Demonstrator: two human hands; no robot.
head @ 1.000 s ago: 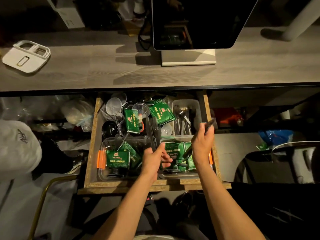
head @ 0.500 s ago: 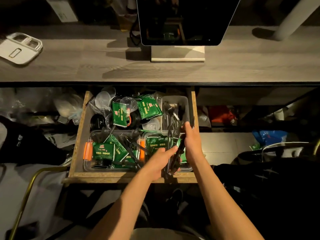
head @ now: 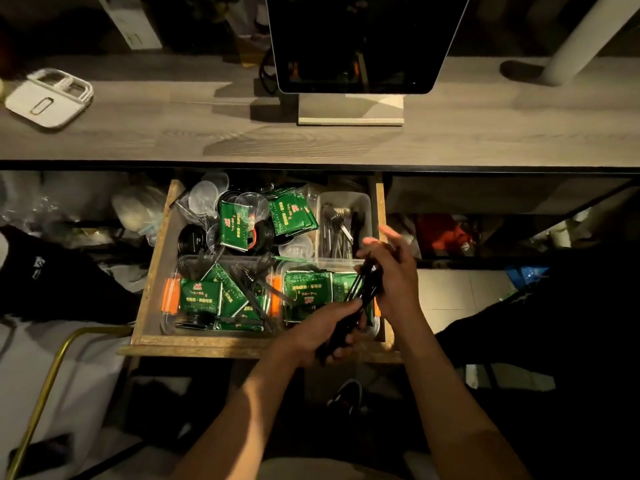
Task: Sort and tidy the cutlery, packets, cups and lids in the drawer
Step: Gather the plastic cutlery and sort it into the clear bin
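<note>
The wooden drawer (head: 152, 265) stands pulled out below the counter. My left hand (head: 322, 332) grips the lower end of a bundle of black plastic cutlery (head: 363, 292) over the drawer's front right. My right hand (head: 394, 275) holds the bundle's upper end, with some fingers spread. Green packets (head: 201, 297) and loose black forks (head: 249, 282) lie in a clear tray (head: 169, 327) at the front left. More green packets (head: 306, 292) fill the clear tray at the front right. Clear cups (head: 202, 197), black lids (head: 191, 239) and green packets (head: 292, 213) crowd the back. A grey bin (head: 363, 202) holds metal cutlery (head: 334, 226).
Above the drawer runs a grey wooden counter (head: 173, 133) with a monitor (head: 360, 43) on its stand and a white tray (head: 48, 98) at the left. A brass chair frame (head: 55, 368) stands at the lower left. A shoe (head: 346, 396) shows on the floor below the drawer.
My right hand came down from above the drawer's right edge with a black piece and joined it to the bundle in my left hand. Both hands now hold the bundle together.
</note>
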